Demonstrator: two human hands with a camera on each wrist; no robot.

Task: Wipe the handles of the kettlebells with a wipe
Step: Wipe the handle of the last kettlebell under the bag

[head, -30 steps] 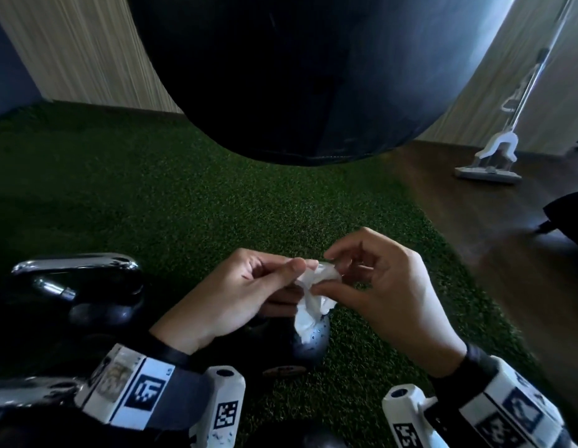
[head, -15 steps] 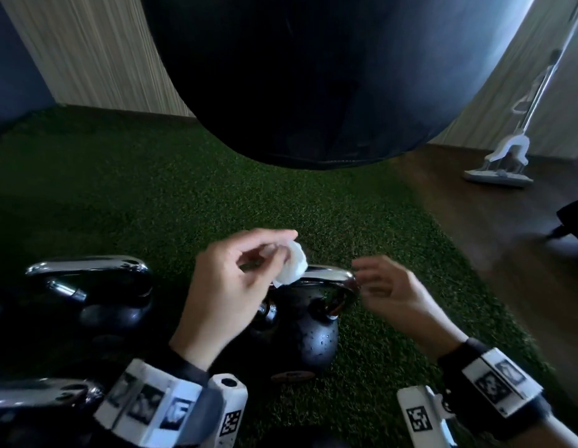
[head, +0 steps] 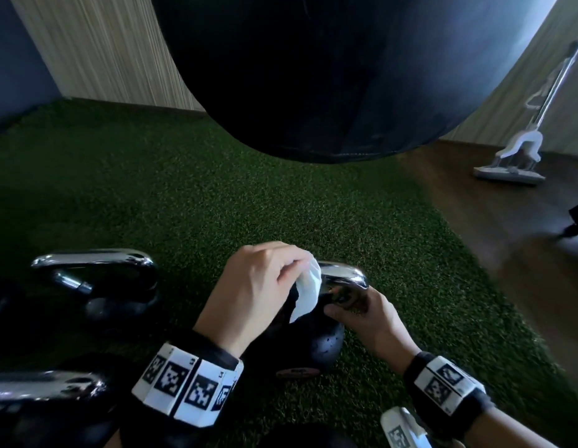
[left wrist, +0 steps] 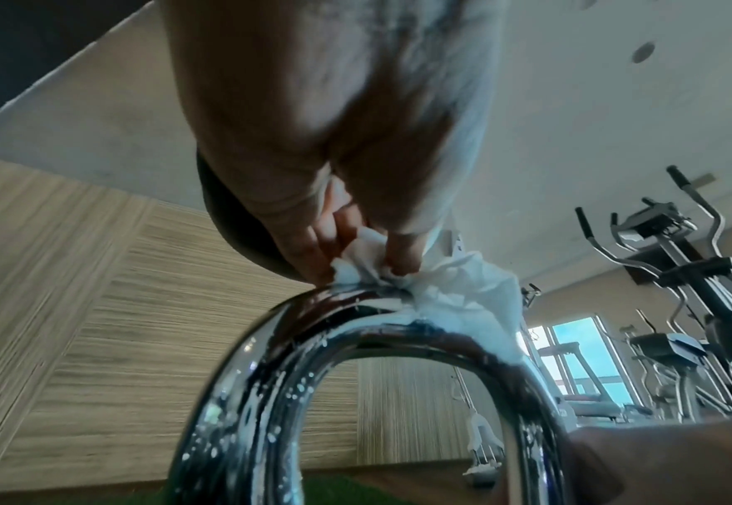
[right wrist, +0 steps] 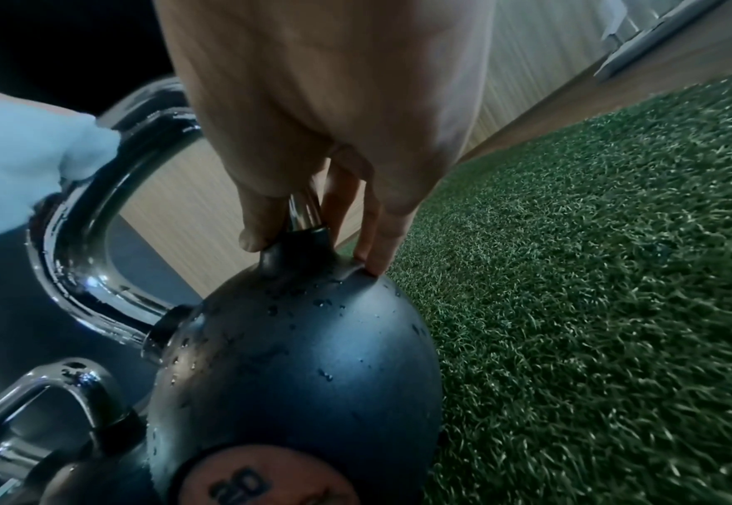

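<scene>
Head view: kettlebell (head: pixel 324 345) on turf (head: pixel 216 202), near the wrists.
Right hand (head: pixel 366 316): pinches the handle's leg at the bell — judged a brace; hold firm.
Left hand (head: pixel 258 286): clenched on wipe (head: pixel 308 294), atop handle (head: pixel 341 273) — best to wrap it round the wet chrome.

Right hand (right wrist: pixel 312 112) grips kettlebell (right wrist: pixel 295 358) handle base.

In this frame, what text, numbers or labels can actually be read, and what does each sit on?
"20": on the round label low on the dark, droplet-speckled kettlebell, partly cut off by the frame edge.
Same round label in the head view: too small and blurred to read.
Black-and-white square-code wristbands: patterns only; their tiny corner characters are unreadable.
No other text is visible.
</scene>
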